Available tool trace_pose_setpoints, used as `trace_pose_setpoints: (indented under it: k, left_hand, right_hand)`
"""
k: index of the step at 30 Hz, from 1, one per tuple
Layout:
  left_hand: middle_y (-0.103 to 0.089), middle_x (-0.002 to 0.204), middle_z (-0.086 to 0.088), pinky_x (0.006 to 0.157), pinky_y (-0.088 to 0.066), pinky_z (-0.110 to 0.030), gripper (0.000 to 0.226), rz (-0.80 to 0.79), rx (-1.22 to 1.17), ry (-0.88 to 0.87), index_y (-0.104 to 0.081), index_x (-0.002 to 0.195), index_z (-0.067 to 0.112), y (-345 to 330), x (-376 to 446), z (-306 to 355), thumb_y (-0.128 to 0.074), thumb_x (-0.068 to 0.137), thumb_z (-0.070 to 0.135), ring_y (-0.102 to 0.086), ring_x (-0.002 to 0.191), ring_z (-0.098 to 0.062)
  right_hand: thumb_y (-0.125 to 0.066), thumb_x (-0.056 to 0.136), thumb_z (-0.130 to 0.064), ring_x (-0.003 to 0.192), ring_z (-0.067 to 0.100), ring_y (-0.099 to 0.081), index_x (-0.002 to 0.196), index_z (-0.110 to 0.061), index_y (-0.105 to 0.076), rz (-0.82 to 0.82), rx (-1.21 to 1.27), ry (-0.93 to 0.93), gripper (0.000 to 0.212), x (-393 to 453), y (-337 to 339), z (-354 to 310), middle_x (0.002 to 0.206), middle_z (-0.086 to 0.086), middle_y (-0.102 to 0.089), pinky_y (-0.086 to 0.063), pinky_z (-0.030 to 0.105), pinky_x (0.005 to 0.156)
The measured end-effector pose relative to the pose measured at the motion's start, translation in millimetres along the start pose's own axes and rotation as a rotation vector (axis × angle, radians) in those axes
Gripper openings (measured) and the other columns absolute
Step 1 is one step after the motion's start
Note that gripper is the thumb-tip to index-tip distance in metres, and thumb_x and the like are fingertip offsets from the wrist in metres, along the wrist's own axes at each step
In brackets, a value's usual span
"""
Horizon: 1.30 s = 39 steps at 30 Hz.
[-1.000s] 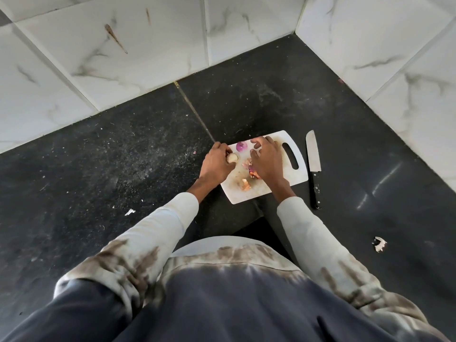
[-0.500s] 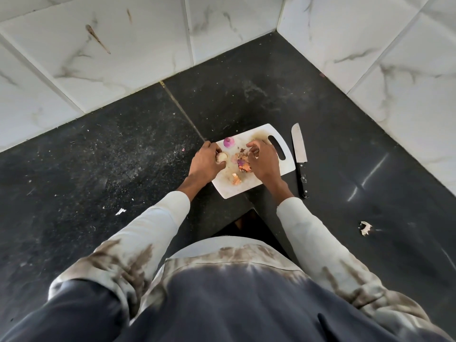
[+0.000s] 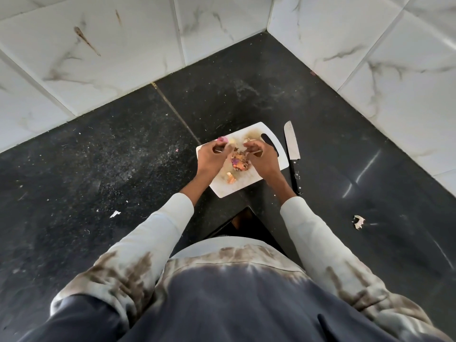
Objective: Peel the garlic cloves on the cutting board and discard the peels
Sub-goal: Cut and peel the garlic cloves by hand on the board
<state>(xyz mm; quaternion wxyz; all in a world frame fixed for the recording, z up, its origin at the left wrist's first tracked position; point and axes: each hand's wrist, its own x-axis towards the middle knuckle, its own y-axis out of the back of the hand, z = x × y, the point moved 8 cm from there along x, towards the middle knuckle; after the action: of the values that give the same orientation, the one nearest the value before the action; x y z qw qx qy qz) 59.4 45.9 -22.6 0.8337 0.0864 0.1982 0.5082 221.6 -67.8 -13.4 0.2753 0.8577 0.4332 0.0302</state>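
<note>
- The garlic cloves point(image 3: 247, 140) are hard to pick out: a pale lump shows at the far edge of the cutting board point(image 3: 259, 176), just past the right fingertips, and another pale bit point(image 3: 232, 142) sits beside a pinkish piece point(image 3: 222, 138) near the left fingertips.
- A heap of peels point(image 3: 239, 162), brown and purple, lies mid-board between the two wrists; a smaller orange scrap point(image 3: 231, 178) lies nearer the body.
- The left hand point(image 3: 212, 159) has its fingers curled, seemingly pinching something thin and pale; whether that is a clove or only skin I cannot tell.
- The right hand point(image 3: 259, 157) is likewise curled, with a pale sliver at its fingertips; what it pinches is too small to name.
- The peels lie toward the body from both sets of fingertips, about equally near each hand, so either could sweep them off.
- A knife point(image 3: 292, 154) lies on the dark desk point(image 3: 98, 169) just right of the board, blade pointing away.
- A stray peel point(image 3: 358, 222) lies on the desk well to the right.
</note>
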Motion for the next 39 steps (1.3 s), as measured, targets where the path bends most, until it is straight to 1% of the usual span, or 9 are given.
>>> trace_pose_setpoints:
  k: [3,5,10,15,21,25,28,31,39]
  left_hand:
    - [-0.079,0.111,-0.006,0.081,-0.06,-0.029,0.036,-0.064,-0.469,0.394,-0.077,0.114,0.01,-11,-1,-17,-0.074,0.097,0.041,-0.073,0.099,-0.015]
    - [-0.079,0.112,-0.005,0.079,-0.055,-0.029,0.043,-0.169,-0.607,0.49,-0.075,0.117,0.008,-20,-5,-18,-0.073,0.096,0.045,-0.071,0.098,-0.014]
    - [-0.077,0.106,-0.001,0.078,-0.053,-0.029,0.047,-0.309,-0.717,0.54,-0.073,0.121,0.014,-30,-11,-19,-0.07,0.095,0.054,-0.069,0.095,-0.013]
    - [-0.075,0.1,-0.001,0.078,-0.054,-0.029,0.043,-0.287,-0.766,0.573,-0.072,0.119,0.017,-30,-13,-19,-0.073,0.094,0.052,-0.068,0.094,-0.014]
    - [-0.071,0.077,0.001,0.077,-0.055,-0.029,0.035,-0.252,-0.837,0.602,-0.071,0.114,0.013,-34,-18,-15,-0.076,0.095,0.041,-0.066,0.077,-0.011]
    - [-0.072,0.083,0.0,0.086,-0.057,-0.03,0.028,-0.247,-0.842,0.595,-0.073,0.105,0.014,-38,-20,-13,-0.078,0.094,0.039,-0.069,0.083,-0.013]
    - [-0.074,0.086,-0.002,0.082,-0.058,-0.029,0.022,-0.241,-0.849,0.586,-0.073,0.098,0.014,-37,-20,-10,-0.078,0.095,0.036,-0.07,0.082,-0.014]
    - [-0.076,0.088,-0.001,0.081,-0.058,-0.029,0.022,-0.246,-0.86,0.577,-0.074,0.103,0.014,-37,-21,-8,-0.076,0.096,0.035,-0.071,0.084,-0.014]
    - [-0.079,0.107,-0.005,0.09,-0.058,-0.03,0.04,-0.224,-0.871,0.607,-0.072,0.124,0.01,-37,-26,-9,-0.075,0.096,0.039,-0.074,0.101,-0.016]
  right_hand:
    - [-0.08,0.092,-0.019,0.099,0.006,-0.07,0.122,-0.02,-0.072,0.003,0.019,0.019,0.031,-2,-1,-3,0.109,-0.006,-0.075,-0.057,0.023,0.091]
    - [-0.083,0.09,-0.024,0.096,0.006,-0.071,0.121,-0.02,-0.073,0.016,0.035,0.049,0.033,-1,-2,-7,0.106,-0.008,-0.075,-0.057,0.02,0.087]
    - [-0.085,0.086,-0.039,0.095,0.008,-0.07,0.12,-0.023,-0.071,0.024,0.016,0.128,0.04,-3,-1,-24,0.104,-0.01,-0.073,-0.054,0.014,0.079]
    - [-0.086,0.083,-0.043,0.085,0.006,-0.069,0.111,-0.023,-0.068,0.068,-0.008,0.157,0.039,-8,-4,-37,0.094,-0.014,-0.069,-0.053,0.012,0.074]
    - [-0.084,0.086,-0.042,0.08,0.006,-0.068,0.1,-0.024,-0.063,0.12,-0.025,0.153,0.031,-11,-4,-42,0.089,-0.012,-0.069,-0.054,0.015,0.073]
    - [-0.082,0.088,-0.042,0.084,0.004,-0.07,0.103,-0.024,-0.066,0.137,-0.014,0.159,0.029,-11,-4,-43,0.094,-0.011,-0.071,-0.058,0.017,0.078]
    - [-0.079,0.09,-0.045,0.089,0.006,-0.071,0.107,-0.022,-0.07,0.168,-0.02,0.154,0.03,-10,-2,-39,0.099,-0.009,-0.074,-0.062,0.026,0.085]
    - [-0.077,0.091,-0.049,0.094,0.008,-0.071,0.112,-0.021,-0.072,0.186,-0.029,0.138,0.036,-8,-2,-36,0.103,-0.008,-0.075,-0.063,0.032,0.09]
    - [-0.077,0.094,-0.041,0.095,0.006,-0.071,0.112,-0.018,-0.076,0.166,-0.028,0.151,0.029,-10,1,-38,0.103,-0.008,-0.077,-0.061,0.027,0.091]
